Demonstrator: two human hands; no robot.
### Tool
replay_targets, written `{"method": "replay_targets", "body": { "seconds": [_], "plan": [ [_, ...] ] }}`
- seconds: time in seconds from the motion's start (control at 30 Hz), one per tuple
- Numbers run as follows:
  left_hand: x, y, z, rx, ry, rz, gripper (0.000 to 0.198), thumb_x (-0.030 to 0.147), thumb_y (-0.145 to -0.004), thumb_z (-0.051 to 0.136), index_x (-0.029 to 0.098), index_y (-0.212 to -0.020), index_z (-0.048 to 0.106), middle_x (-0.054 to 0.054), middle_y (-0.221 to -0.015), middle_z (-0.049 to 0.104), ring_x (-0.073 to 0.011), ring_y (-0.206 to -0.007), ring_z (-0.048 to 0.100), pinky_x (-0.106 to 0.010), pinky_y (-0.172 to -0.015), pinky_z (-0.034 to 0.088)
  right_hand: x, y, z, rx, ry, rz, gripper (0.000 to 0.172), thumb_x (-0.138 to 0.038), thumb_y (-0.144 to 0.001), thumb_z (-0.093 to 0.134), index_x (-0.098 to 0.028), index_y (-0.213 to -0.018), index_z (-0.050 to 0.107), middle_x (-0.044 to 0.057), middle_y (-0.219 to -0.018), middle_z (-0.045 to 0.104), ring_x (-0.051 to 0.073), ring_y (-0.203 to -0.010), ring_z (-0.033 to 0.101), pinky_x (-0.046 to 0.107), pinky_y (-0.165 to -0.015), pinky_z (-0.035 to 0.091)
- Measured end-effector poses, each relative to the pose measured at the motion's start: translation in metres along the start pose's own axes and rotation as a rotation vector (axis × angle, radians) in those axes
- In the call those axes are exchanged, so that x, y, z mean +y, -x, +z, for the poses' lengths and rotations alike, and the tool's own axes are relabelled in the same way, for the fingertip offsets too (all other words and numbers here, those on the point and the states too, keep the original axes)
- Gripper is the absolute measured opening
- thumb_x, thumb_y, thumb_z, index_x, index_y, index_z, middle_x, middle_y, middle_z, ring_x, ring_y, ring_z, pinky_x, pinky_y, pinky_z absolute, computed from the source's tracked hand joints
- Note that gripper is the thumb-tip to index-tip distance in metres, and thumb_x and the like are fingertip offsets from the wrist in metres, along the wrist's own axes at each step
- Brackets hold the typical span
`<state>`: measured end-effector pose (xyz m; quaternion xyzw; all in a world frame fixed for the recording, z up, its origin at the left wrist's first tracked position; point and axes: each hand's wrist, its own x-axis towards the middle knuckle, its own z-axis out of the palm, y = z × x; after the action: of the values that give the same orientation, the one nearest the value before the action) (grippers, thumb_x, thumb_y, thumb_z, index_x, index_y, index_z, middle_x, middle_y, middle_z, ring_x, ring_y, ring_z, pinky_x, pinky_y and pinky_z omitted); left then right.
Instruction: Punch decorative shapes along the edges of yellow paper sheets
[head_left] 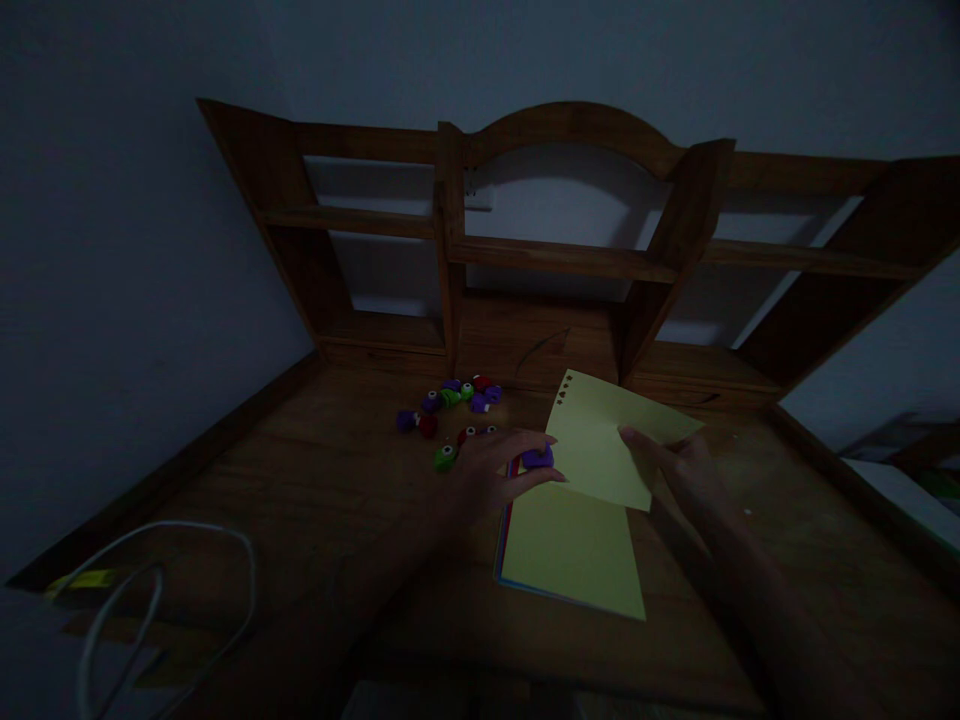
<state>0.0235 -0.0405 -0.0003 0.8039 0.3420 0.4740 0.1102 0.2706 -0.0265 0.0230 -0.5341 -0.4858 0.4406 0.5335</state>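
Note:
A loose yellow paper sheet (600, 435) is lifted off a stack of coloured paper (574, 550) on the wooden desk. My right hand (679, 470) pinches the sheet's right edge with thumb on top. My left hand (499, 465) holds a small purple punch (537, 458) between its fingers at the sheet's left edge. A row of small punched marks (564, 391) shows near the sheet's top corner.
Several small punches in purple, red and green (450, 405) lie scattered behind my left hand. A wooden hutch with shelves (555, 255) stands at the back. A white cable (161, 590) loops at the front left. The room is dim.

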Motion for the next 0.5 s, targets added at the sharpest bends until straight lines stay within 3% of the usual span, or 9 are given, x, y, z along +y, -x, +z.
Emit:
{"method": "replay_targets", "body": {
  "seconds": [0.3, 0.5],
  "plan": [
    [0.0013, -0.0003, 0.0023, 0.022, 0.013, 0.009, 0.025, 0.032, -0.076, 0.072, 0.022, -0.098, 0.067, -0.002, -0.099, 0.073, -0.0161, -0.089, 0.069, -0.026, -0.079, 0.054, 0.0054, -0.0044, -0.0014, -0.001, 0.002, -0.036, 0.017, -0.033, -0.067, 0.077, -0.025, -0.079, 0.069, 0.007, -0.085, 0.074, 0.028, -0.07, 0.069, 0.037, -0.057, 0.056],
    [0.0028, -0.0006, 0.0016, 0.018, -0.013, -0.041, 0.024, 0.035, -0.077, 0.071, 0.021, -0.096, 0.067, -0.002, -0.096, 0.073, -0.0161, -0.088, 0.069, -0.026, -0.077, 0.054, -0.0006, -0.0018, -0.0002, 0.04, 0.037, -0.019, 0.021, -0.033, -0.065, 0.078, -0.022, -0.079, 0.068, 0.009, -0.082, 0.075, 0.029, -0.067, 0.07, 0.036, -0.054, 0.055]
  ]
}}
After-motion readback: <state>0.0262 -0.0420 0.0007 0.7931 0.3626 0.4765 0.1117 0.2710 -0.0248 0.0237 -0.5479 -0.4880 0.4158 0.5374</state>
